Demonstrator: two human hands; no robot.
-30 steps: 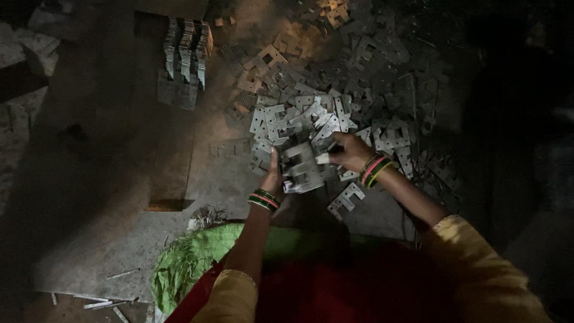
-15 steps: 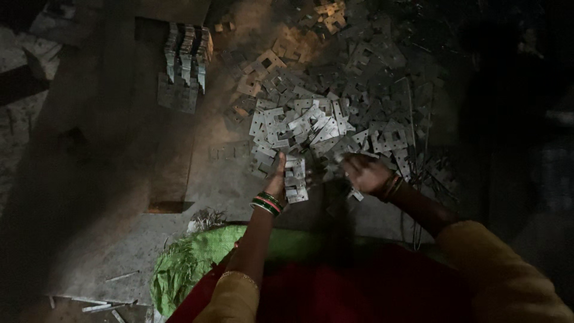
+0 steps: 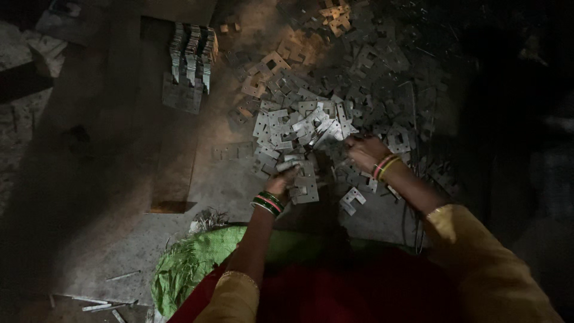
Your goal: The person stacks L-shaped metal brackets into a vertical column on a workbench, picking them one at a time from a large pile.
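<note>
Head view: your left hand [image 3: 286, 178] pinches a small stack of notched metal plates [image 3: 302, 185] at the heap's [image 3: 335, 107] near edge; your right hand [image 3: 365, 149] (bangled wrist) closes loosely among loose plates just beside.

You look down at a dim, dusty concrete floor [image 3: 119, 251], lit warmly from above, corners lost in shadow.
</note>
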